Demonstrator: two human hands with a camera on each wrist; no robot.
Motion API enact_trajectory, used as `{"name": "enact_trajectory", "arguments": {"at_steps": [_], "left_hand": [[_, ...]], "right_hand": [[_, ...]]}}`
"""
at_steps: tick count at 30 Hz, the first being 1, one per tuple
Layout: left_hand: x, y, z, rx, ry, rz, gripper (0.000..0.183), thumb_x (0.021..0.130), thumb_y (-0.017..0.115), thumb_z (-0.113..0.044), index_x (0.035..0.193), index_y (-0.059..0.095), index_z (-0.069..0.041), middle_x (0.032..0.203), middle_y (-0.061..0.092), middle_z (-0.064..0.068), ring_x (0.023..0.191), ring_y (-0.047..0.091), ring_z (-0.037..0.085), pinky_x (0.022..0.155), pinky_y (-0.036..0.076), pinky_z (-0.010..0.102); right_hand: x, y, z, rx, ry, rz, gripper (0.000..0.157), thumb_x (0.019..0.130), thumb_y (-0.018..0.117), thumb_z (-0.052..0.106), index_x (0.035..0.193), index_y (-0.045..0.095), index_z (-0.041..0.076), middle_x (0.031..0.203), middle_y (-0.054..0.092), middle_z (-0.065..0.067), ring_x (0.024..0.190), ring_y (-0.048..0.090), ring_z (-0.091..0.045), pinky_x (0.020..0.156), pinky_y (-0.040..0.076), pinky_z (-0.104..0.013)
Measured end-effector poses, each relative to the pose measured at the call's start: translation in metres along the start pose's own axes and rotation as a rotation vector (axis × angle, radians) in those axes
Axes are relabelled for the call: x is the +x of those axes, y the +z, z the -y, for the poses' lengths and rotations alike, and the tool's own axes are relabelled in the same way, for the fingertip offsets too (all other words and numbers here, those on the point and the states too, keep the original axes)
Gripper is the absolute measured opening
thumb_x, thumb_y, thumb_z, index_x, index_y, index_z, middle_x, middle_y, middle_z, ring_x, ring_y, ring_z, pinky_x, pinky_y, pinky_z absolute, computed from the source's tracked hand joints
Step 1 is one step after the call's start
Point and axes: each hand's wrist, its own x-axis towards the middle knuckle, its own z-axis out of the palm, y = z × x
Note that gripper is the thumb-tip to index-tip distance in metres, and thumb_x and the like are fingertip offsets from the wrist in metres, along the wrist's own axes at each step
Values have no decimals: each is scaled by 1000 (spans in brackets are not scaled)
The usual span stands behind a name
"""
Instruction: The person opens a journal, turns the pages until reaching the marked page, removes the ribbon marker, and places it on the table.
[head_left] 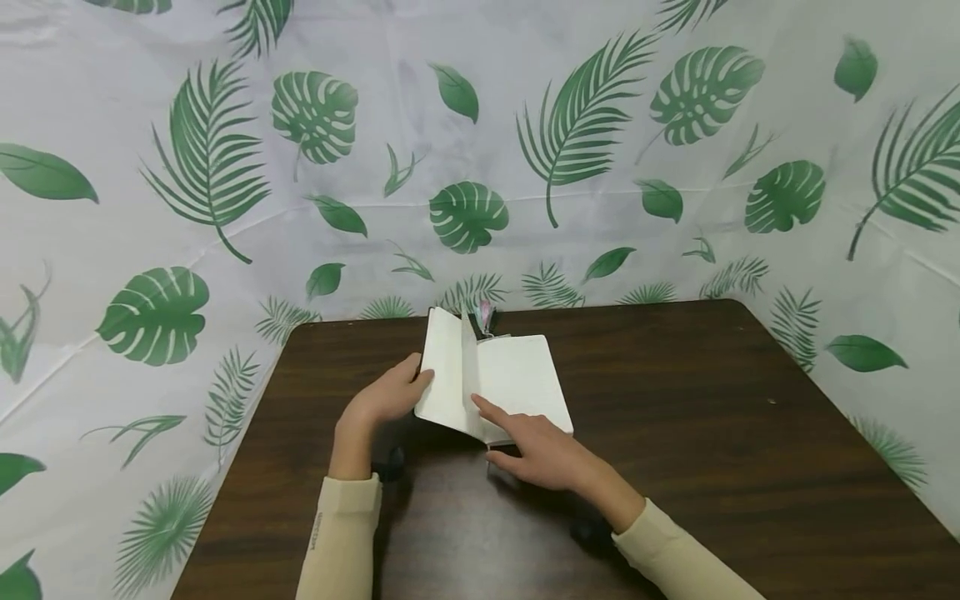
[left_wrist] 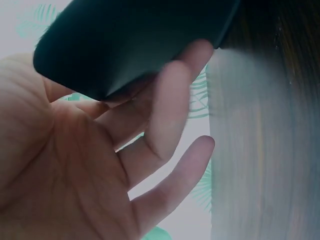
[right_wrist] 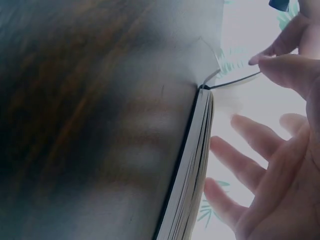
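Note:
An open notebook point(head_left: 522, 375) with blank-looking pages lies on the table, its left side raised at a slant. My left hand point(head_left: 386, 398) holds that left side at its outer edge, thumb over the page and fingers behind. From beneath, the left wrist view shows the dark cover point(left_wrist: 135, 45) between thumb and fingers. A loose leaf point(head_left: 469, 358) stands up near the middle fold. My right hand point(head_left: 546, 452) hovers at the lower part of the right-hand pages, fingers extended, index fingertip by the standing leaf. Its fingers lie beside the page block point(right_wrist: 192, 170) in the right wrist view.
A small pink and pale-blue tassel point(head_left: 485, 315) sits behind the notebook's top edge. A thin ribbon point(right_wrist: 214, 75) sticks out at the bottom of the spine. The dark wooden table point(head_left: 697, 400) meets a white, leaf-printed cloth point(head_left: 405, 108) at the back and sides.

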Motion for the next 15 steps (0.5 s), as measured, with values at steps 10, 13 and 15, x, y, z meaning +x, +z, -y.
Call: {"name": "enact_trajectory", "arguments": {"at_steps": [10, 13, 15], "left_hand": [[4, 1, -5, -15, 4, -16, 63, 117, 33, -44, 160, 44, 1, 153, 57, 22, 144, 54, 41, 119, 43, 60], [1, 2, -4, -1, -27, -32, 77, 115, 31, -57, 164, 38, 2, 166, 46, 22, 155, 43, 42, 124, 36, 61], [-2, 1, -4, 13, -61, -50, 84, 112, 35, -64, 164, 37, 1, 168, 44, 22, 156, 42, 41, 125, 35, 62]], "right_hand": [[1, 0, 3, -60, -62, 58, 78, 104, 70, 42, 170, 29, 39, 173, 39, 3, 152, 50, -26, 115, 43, -64], [1, 2, 6, -61, -48, 74, 77, 104, 70, 43, 170, 29, 41, 175, 37, 1, 154, 48, -28, 114, 41, -66], [2, 3, 8, -57, -49, 79, 77, 104, 70, 43, 170, 29, 41, 175, 37, 1, 154, 47, -28, 114, 41, -67]]}}
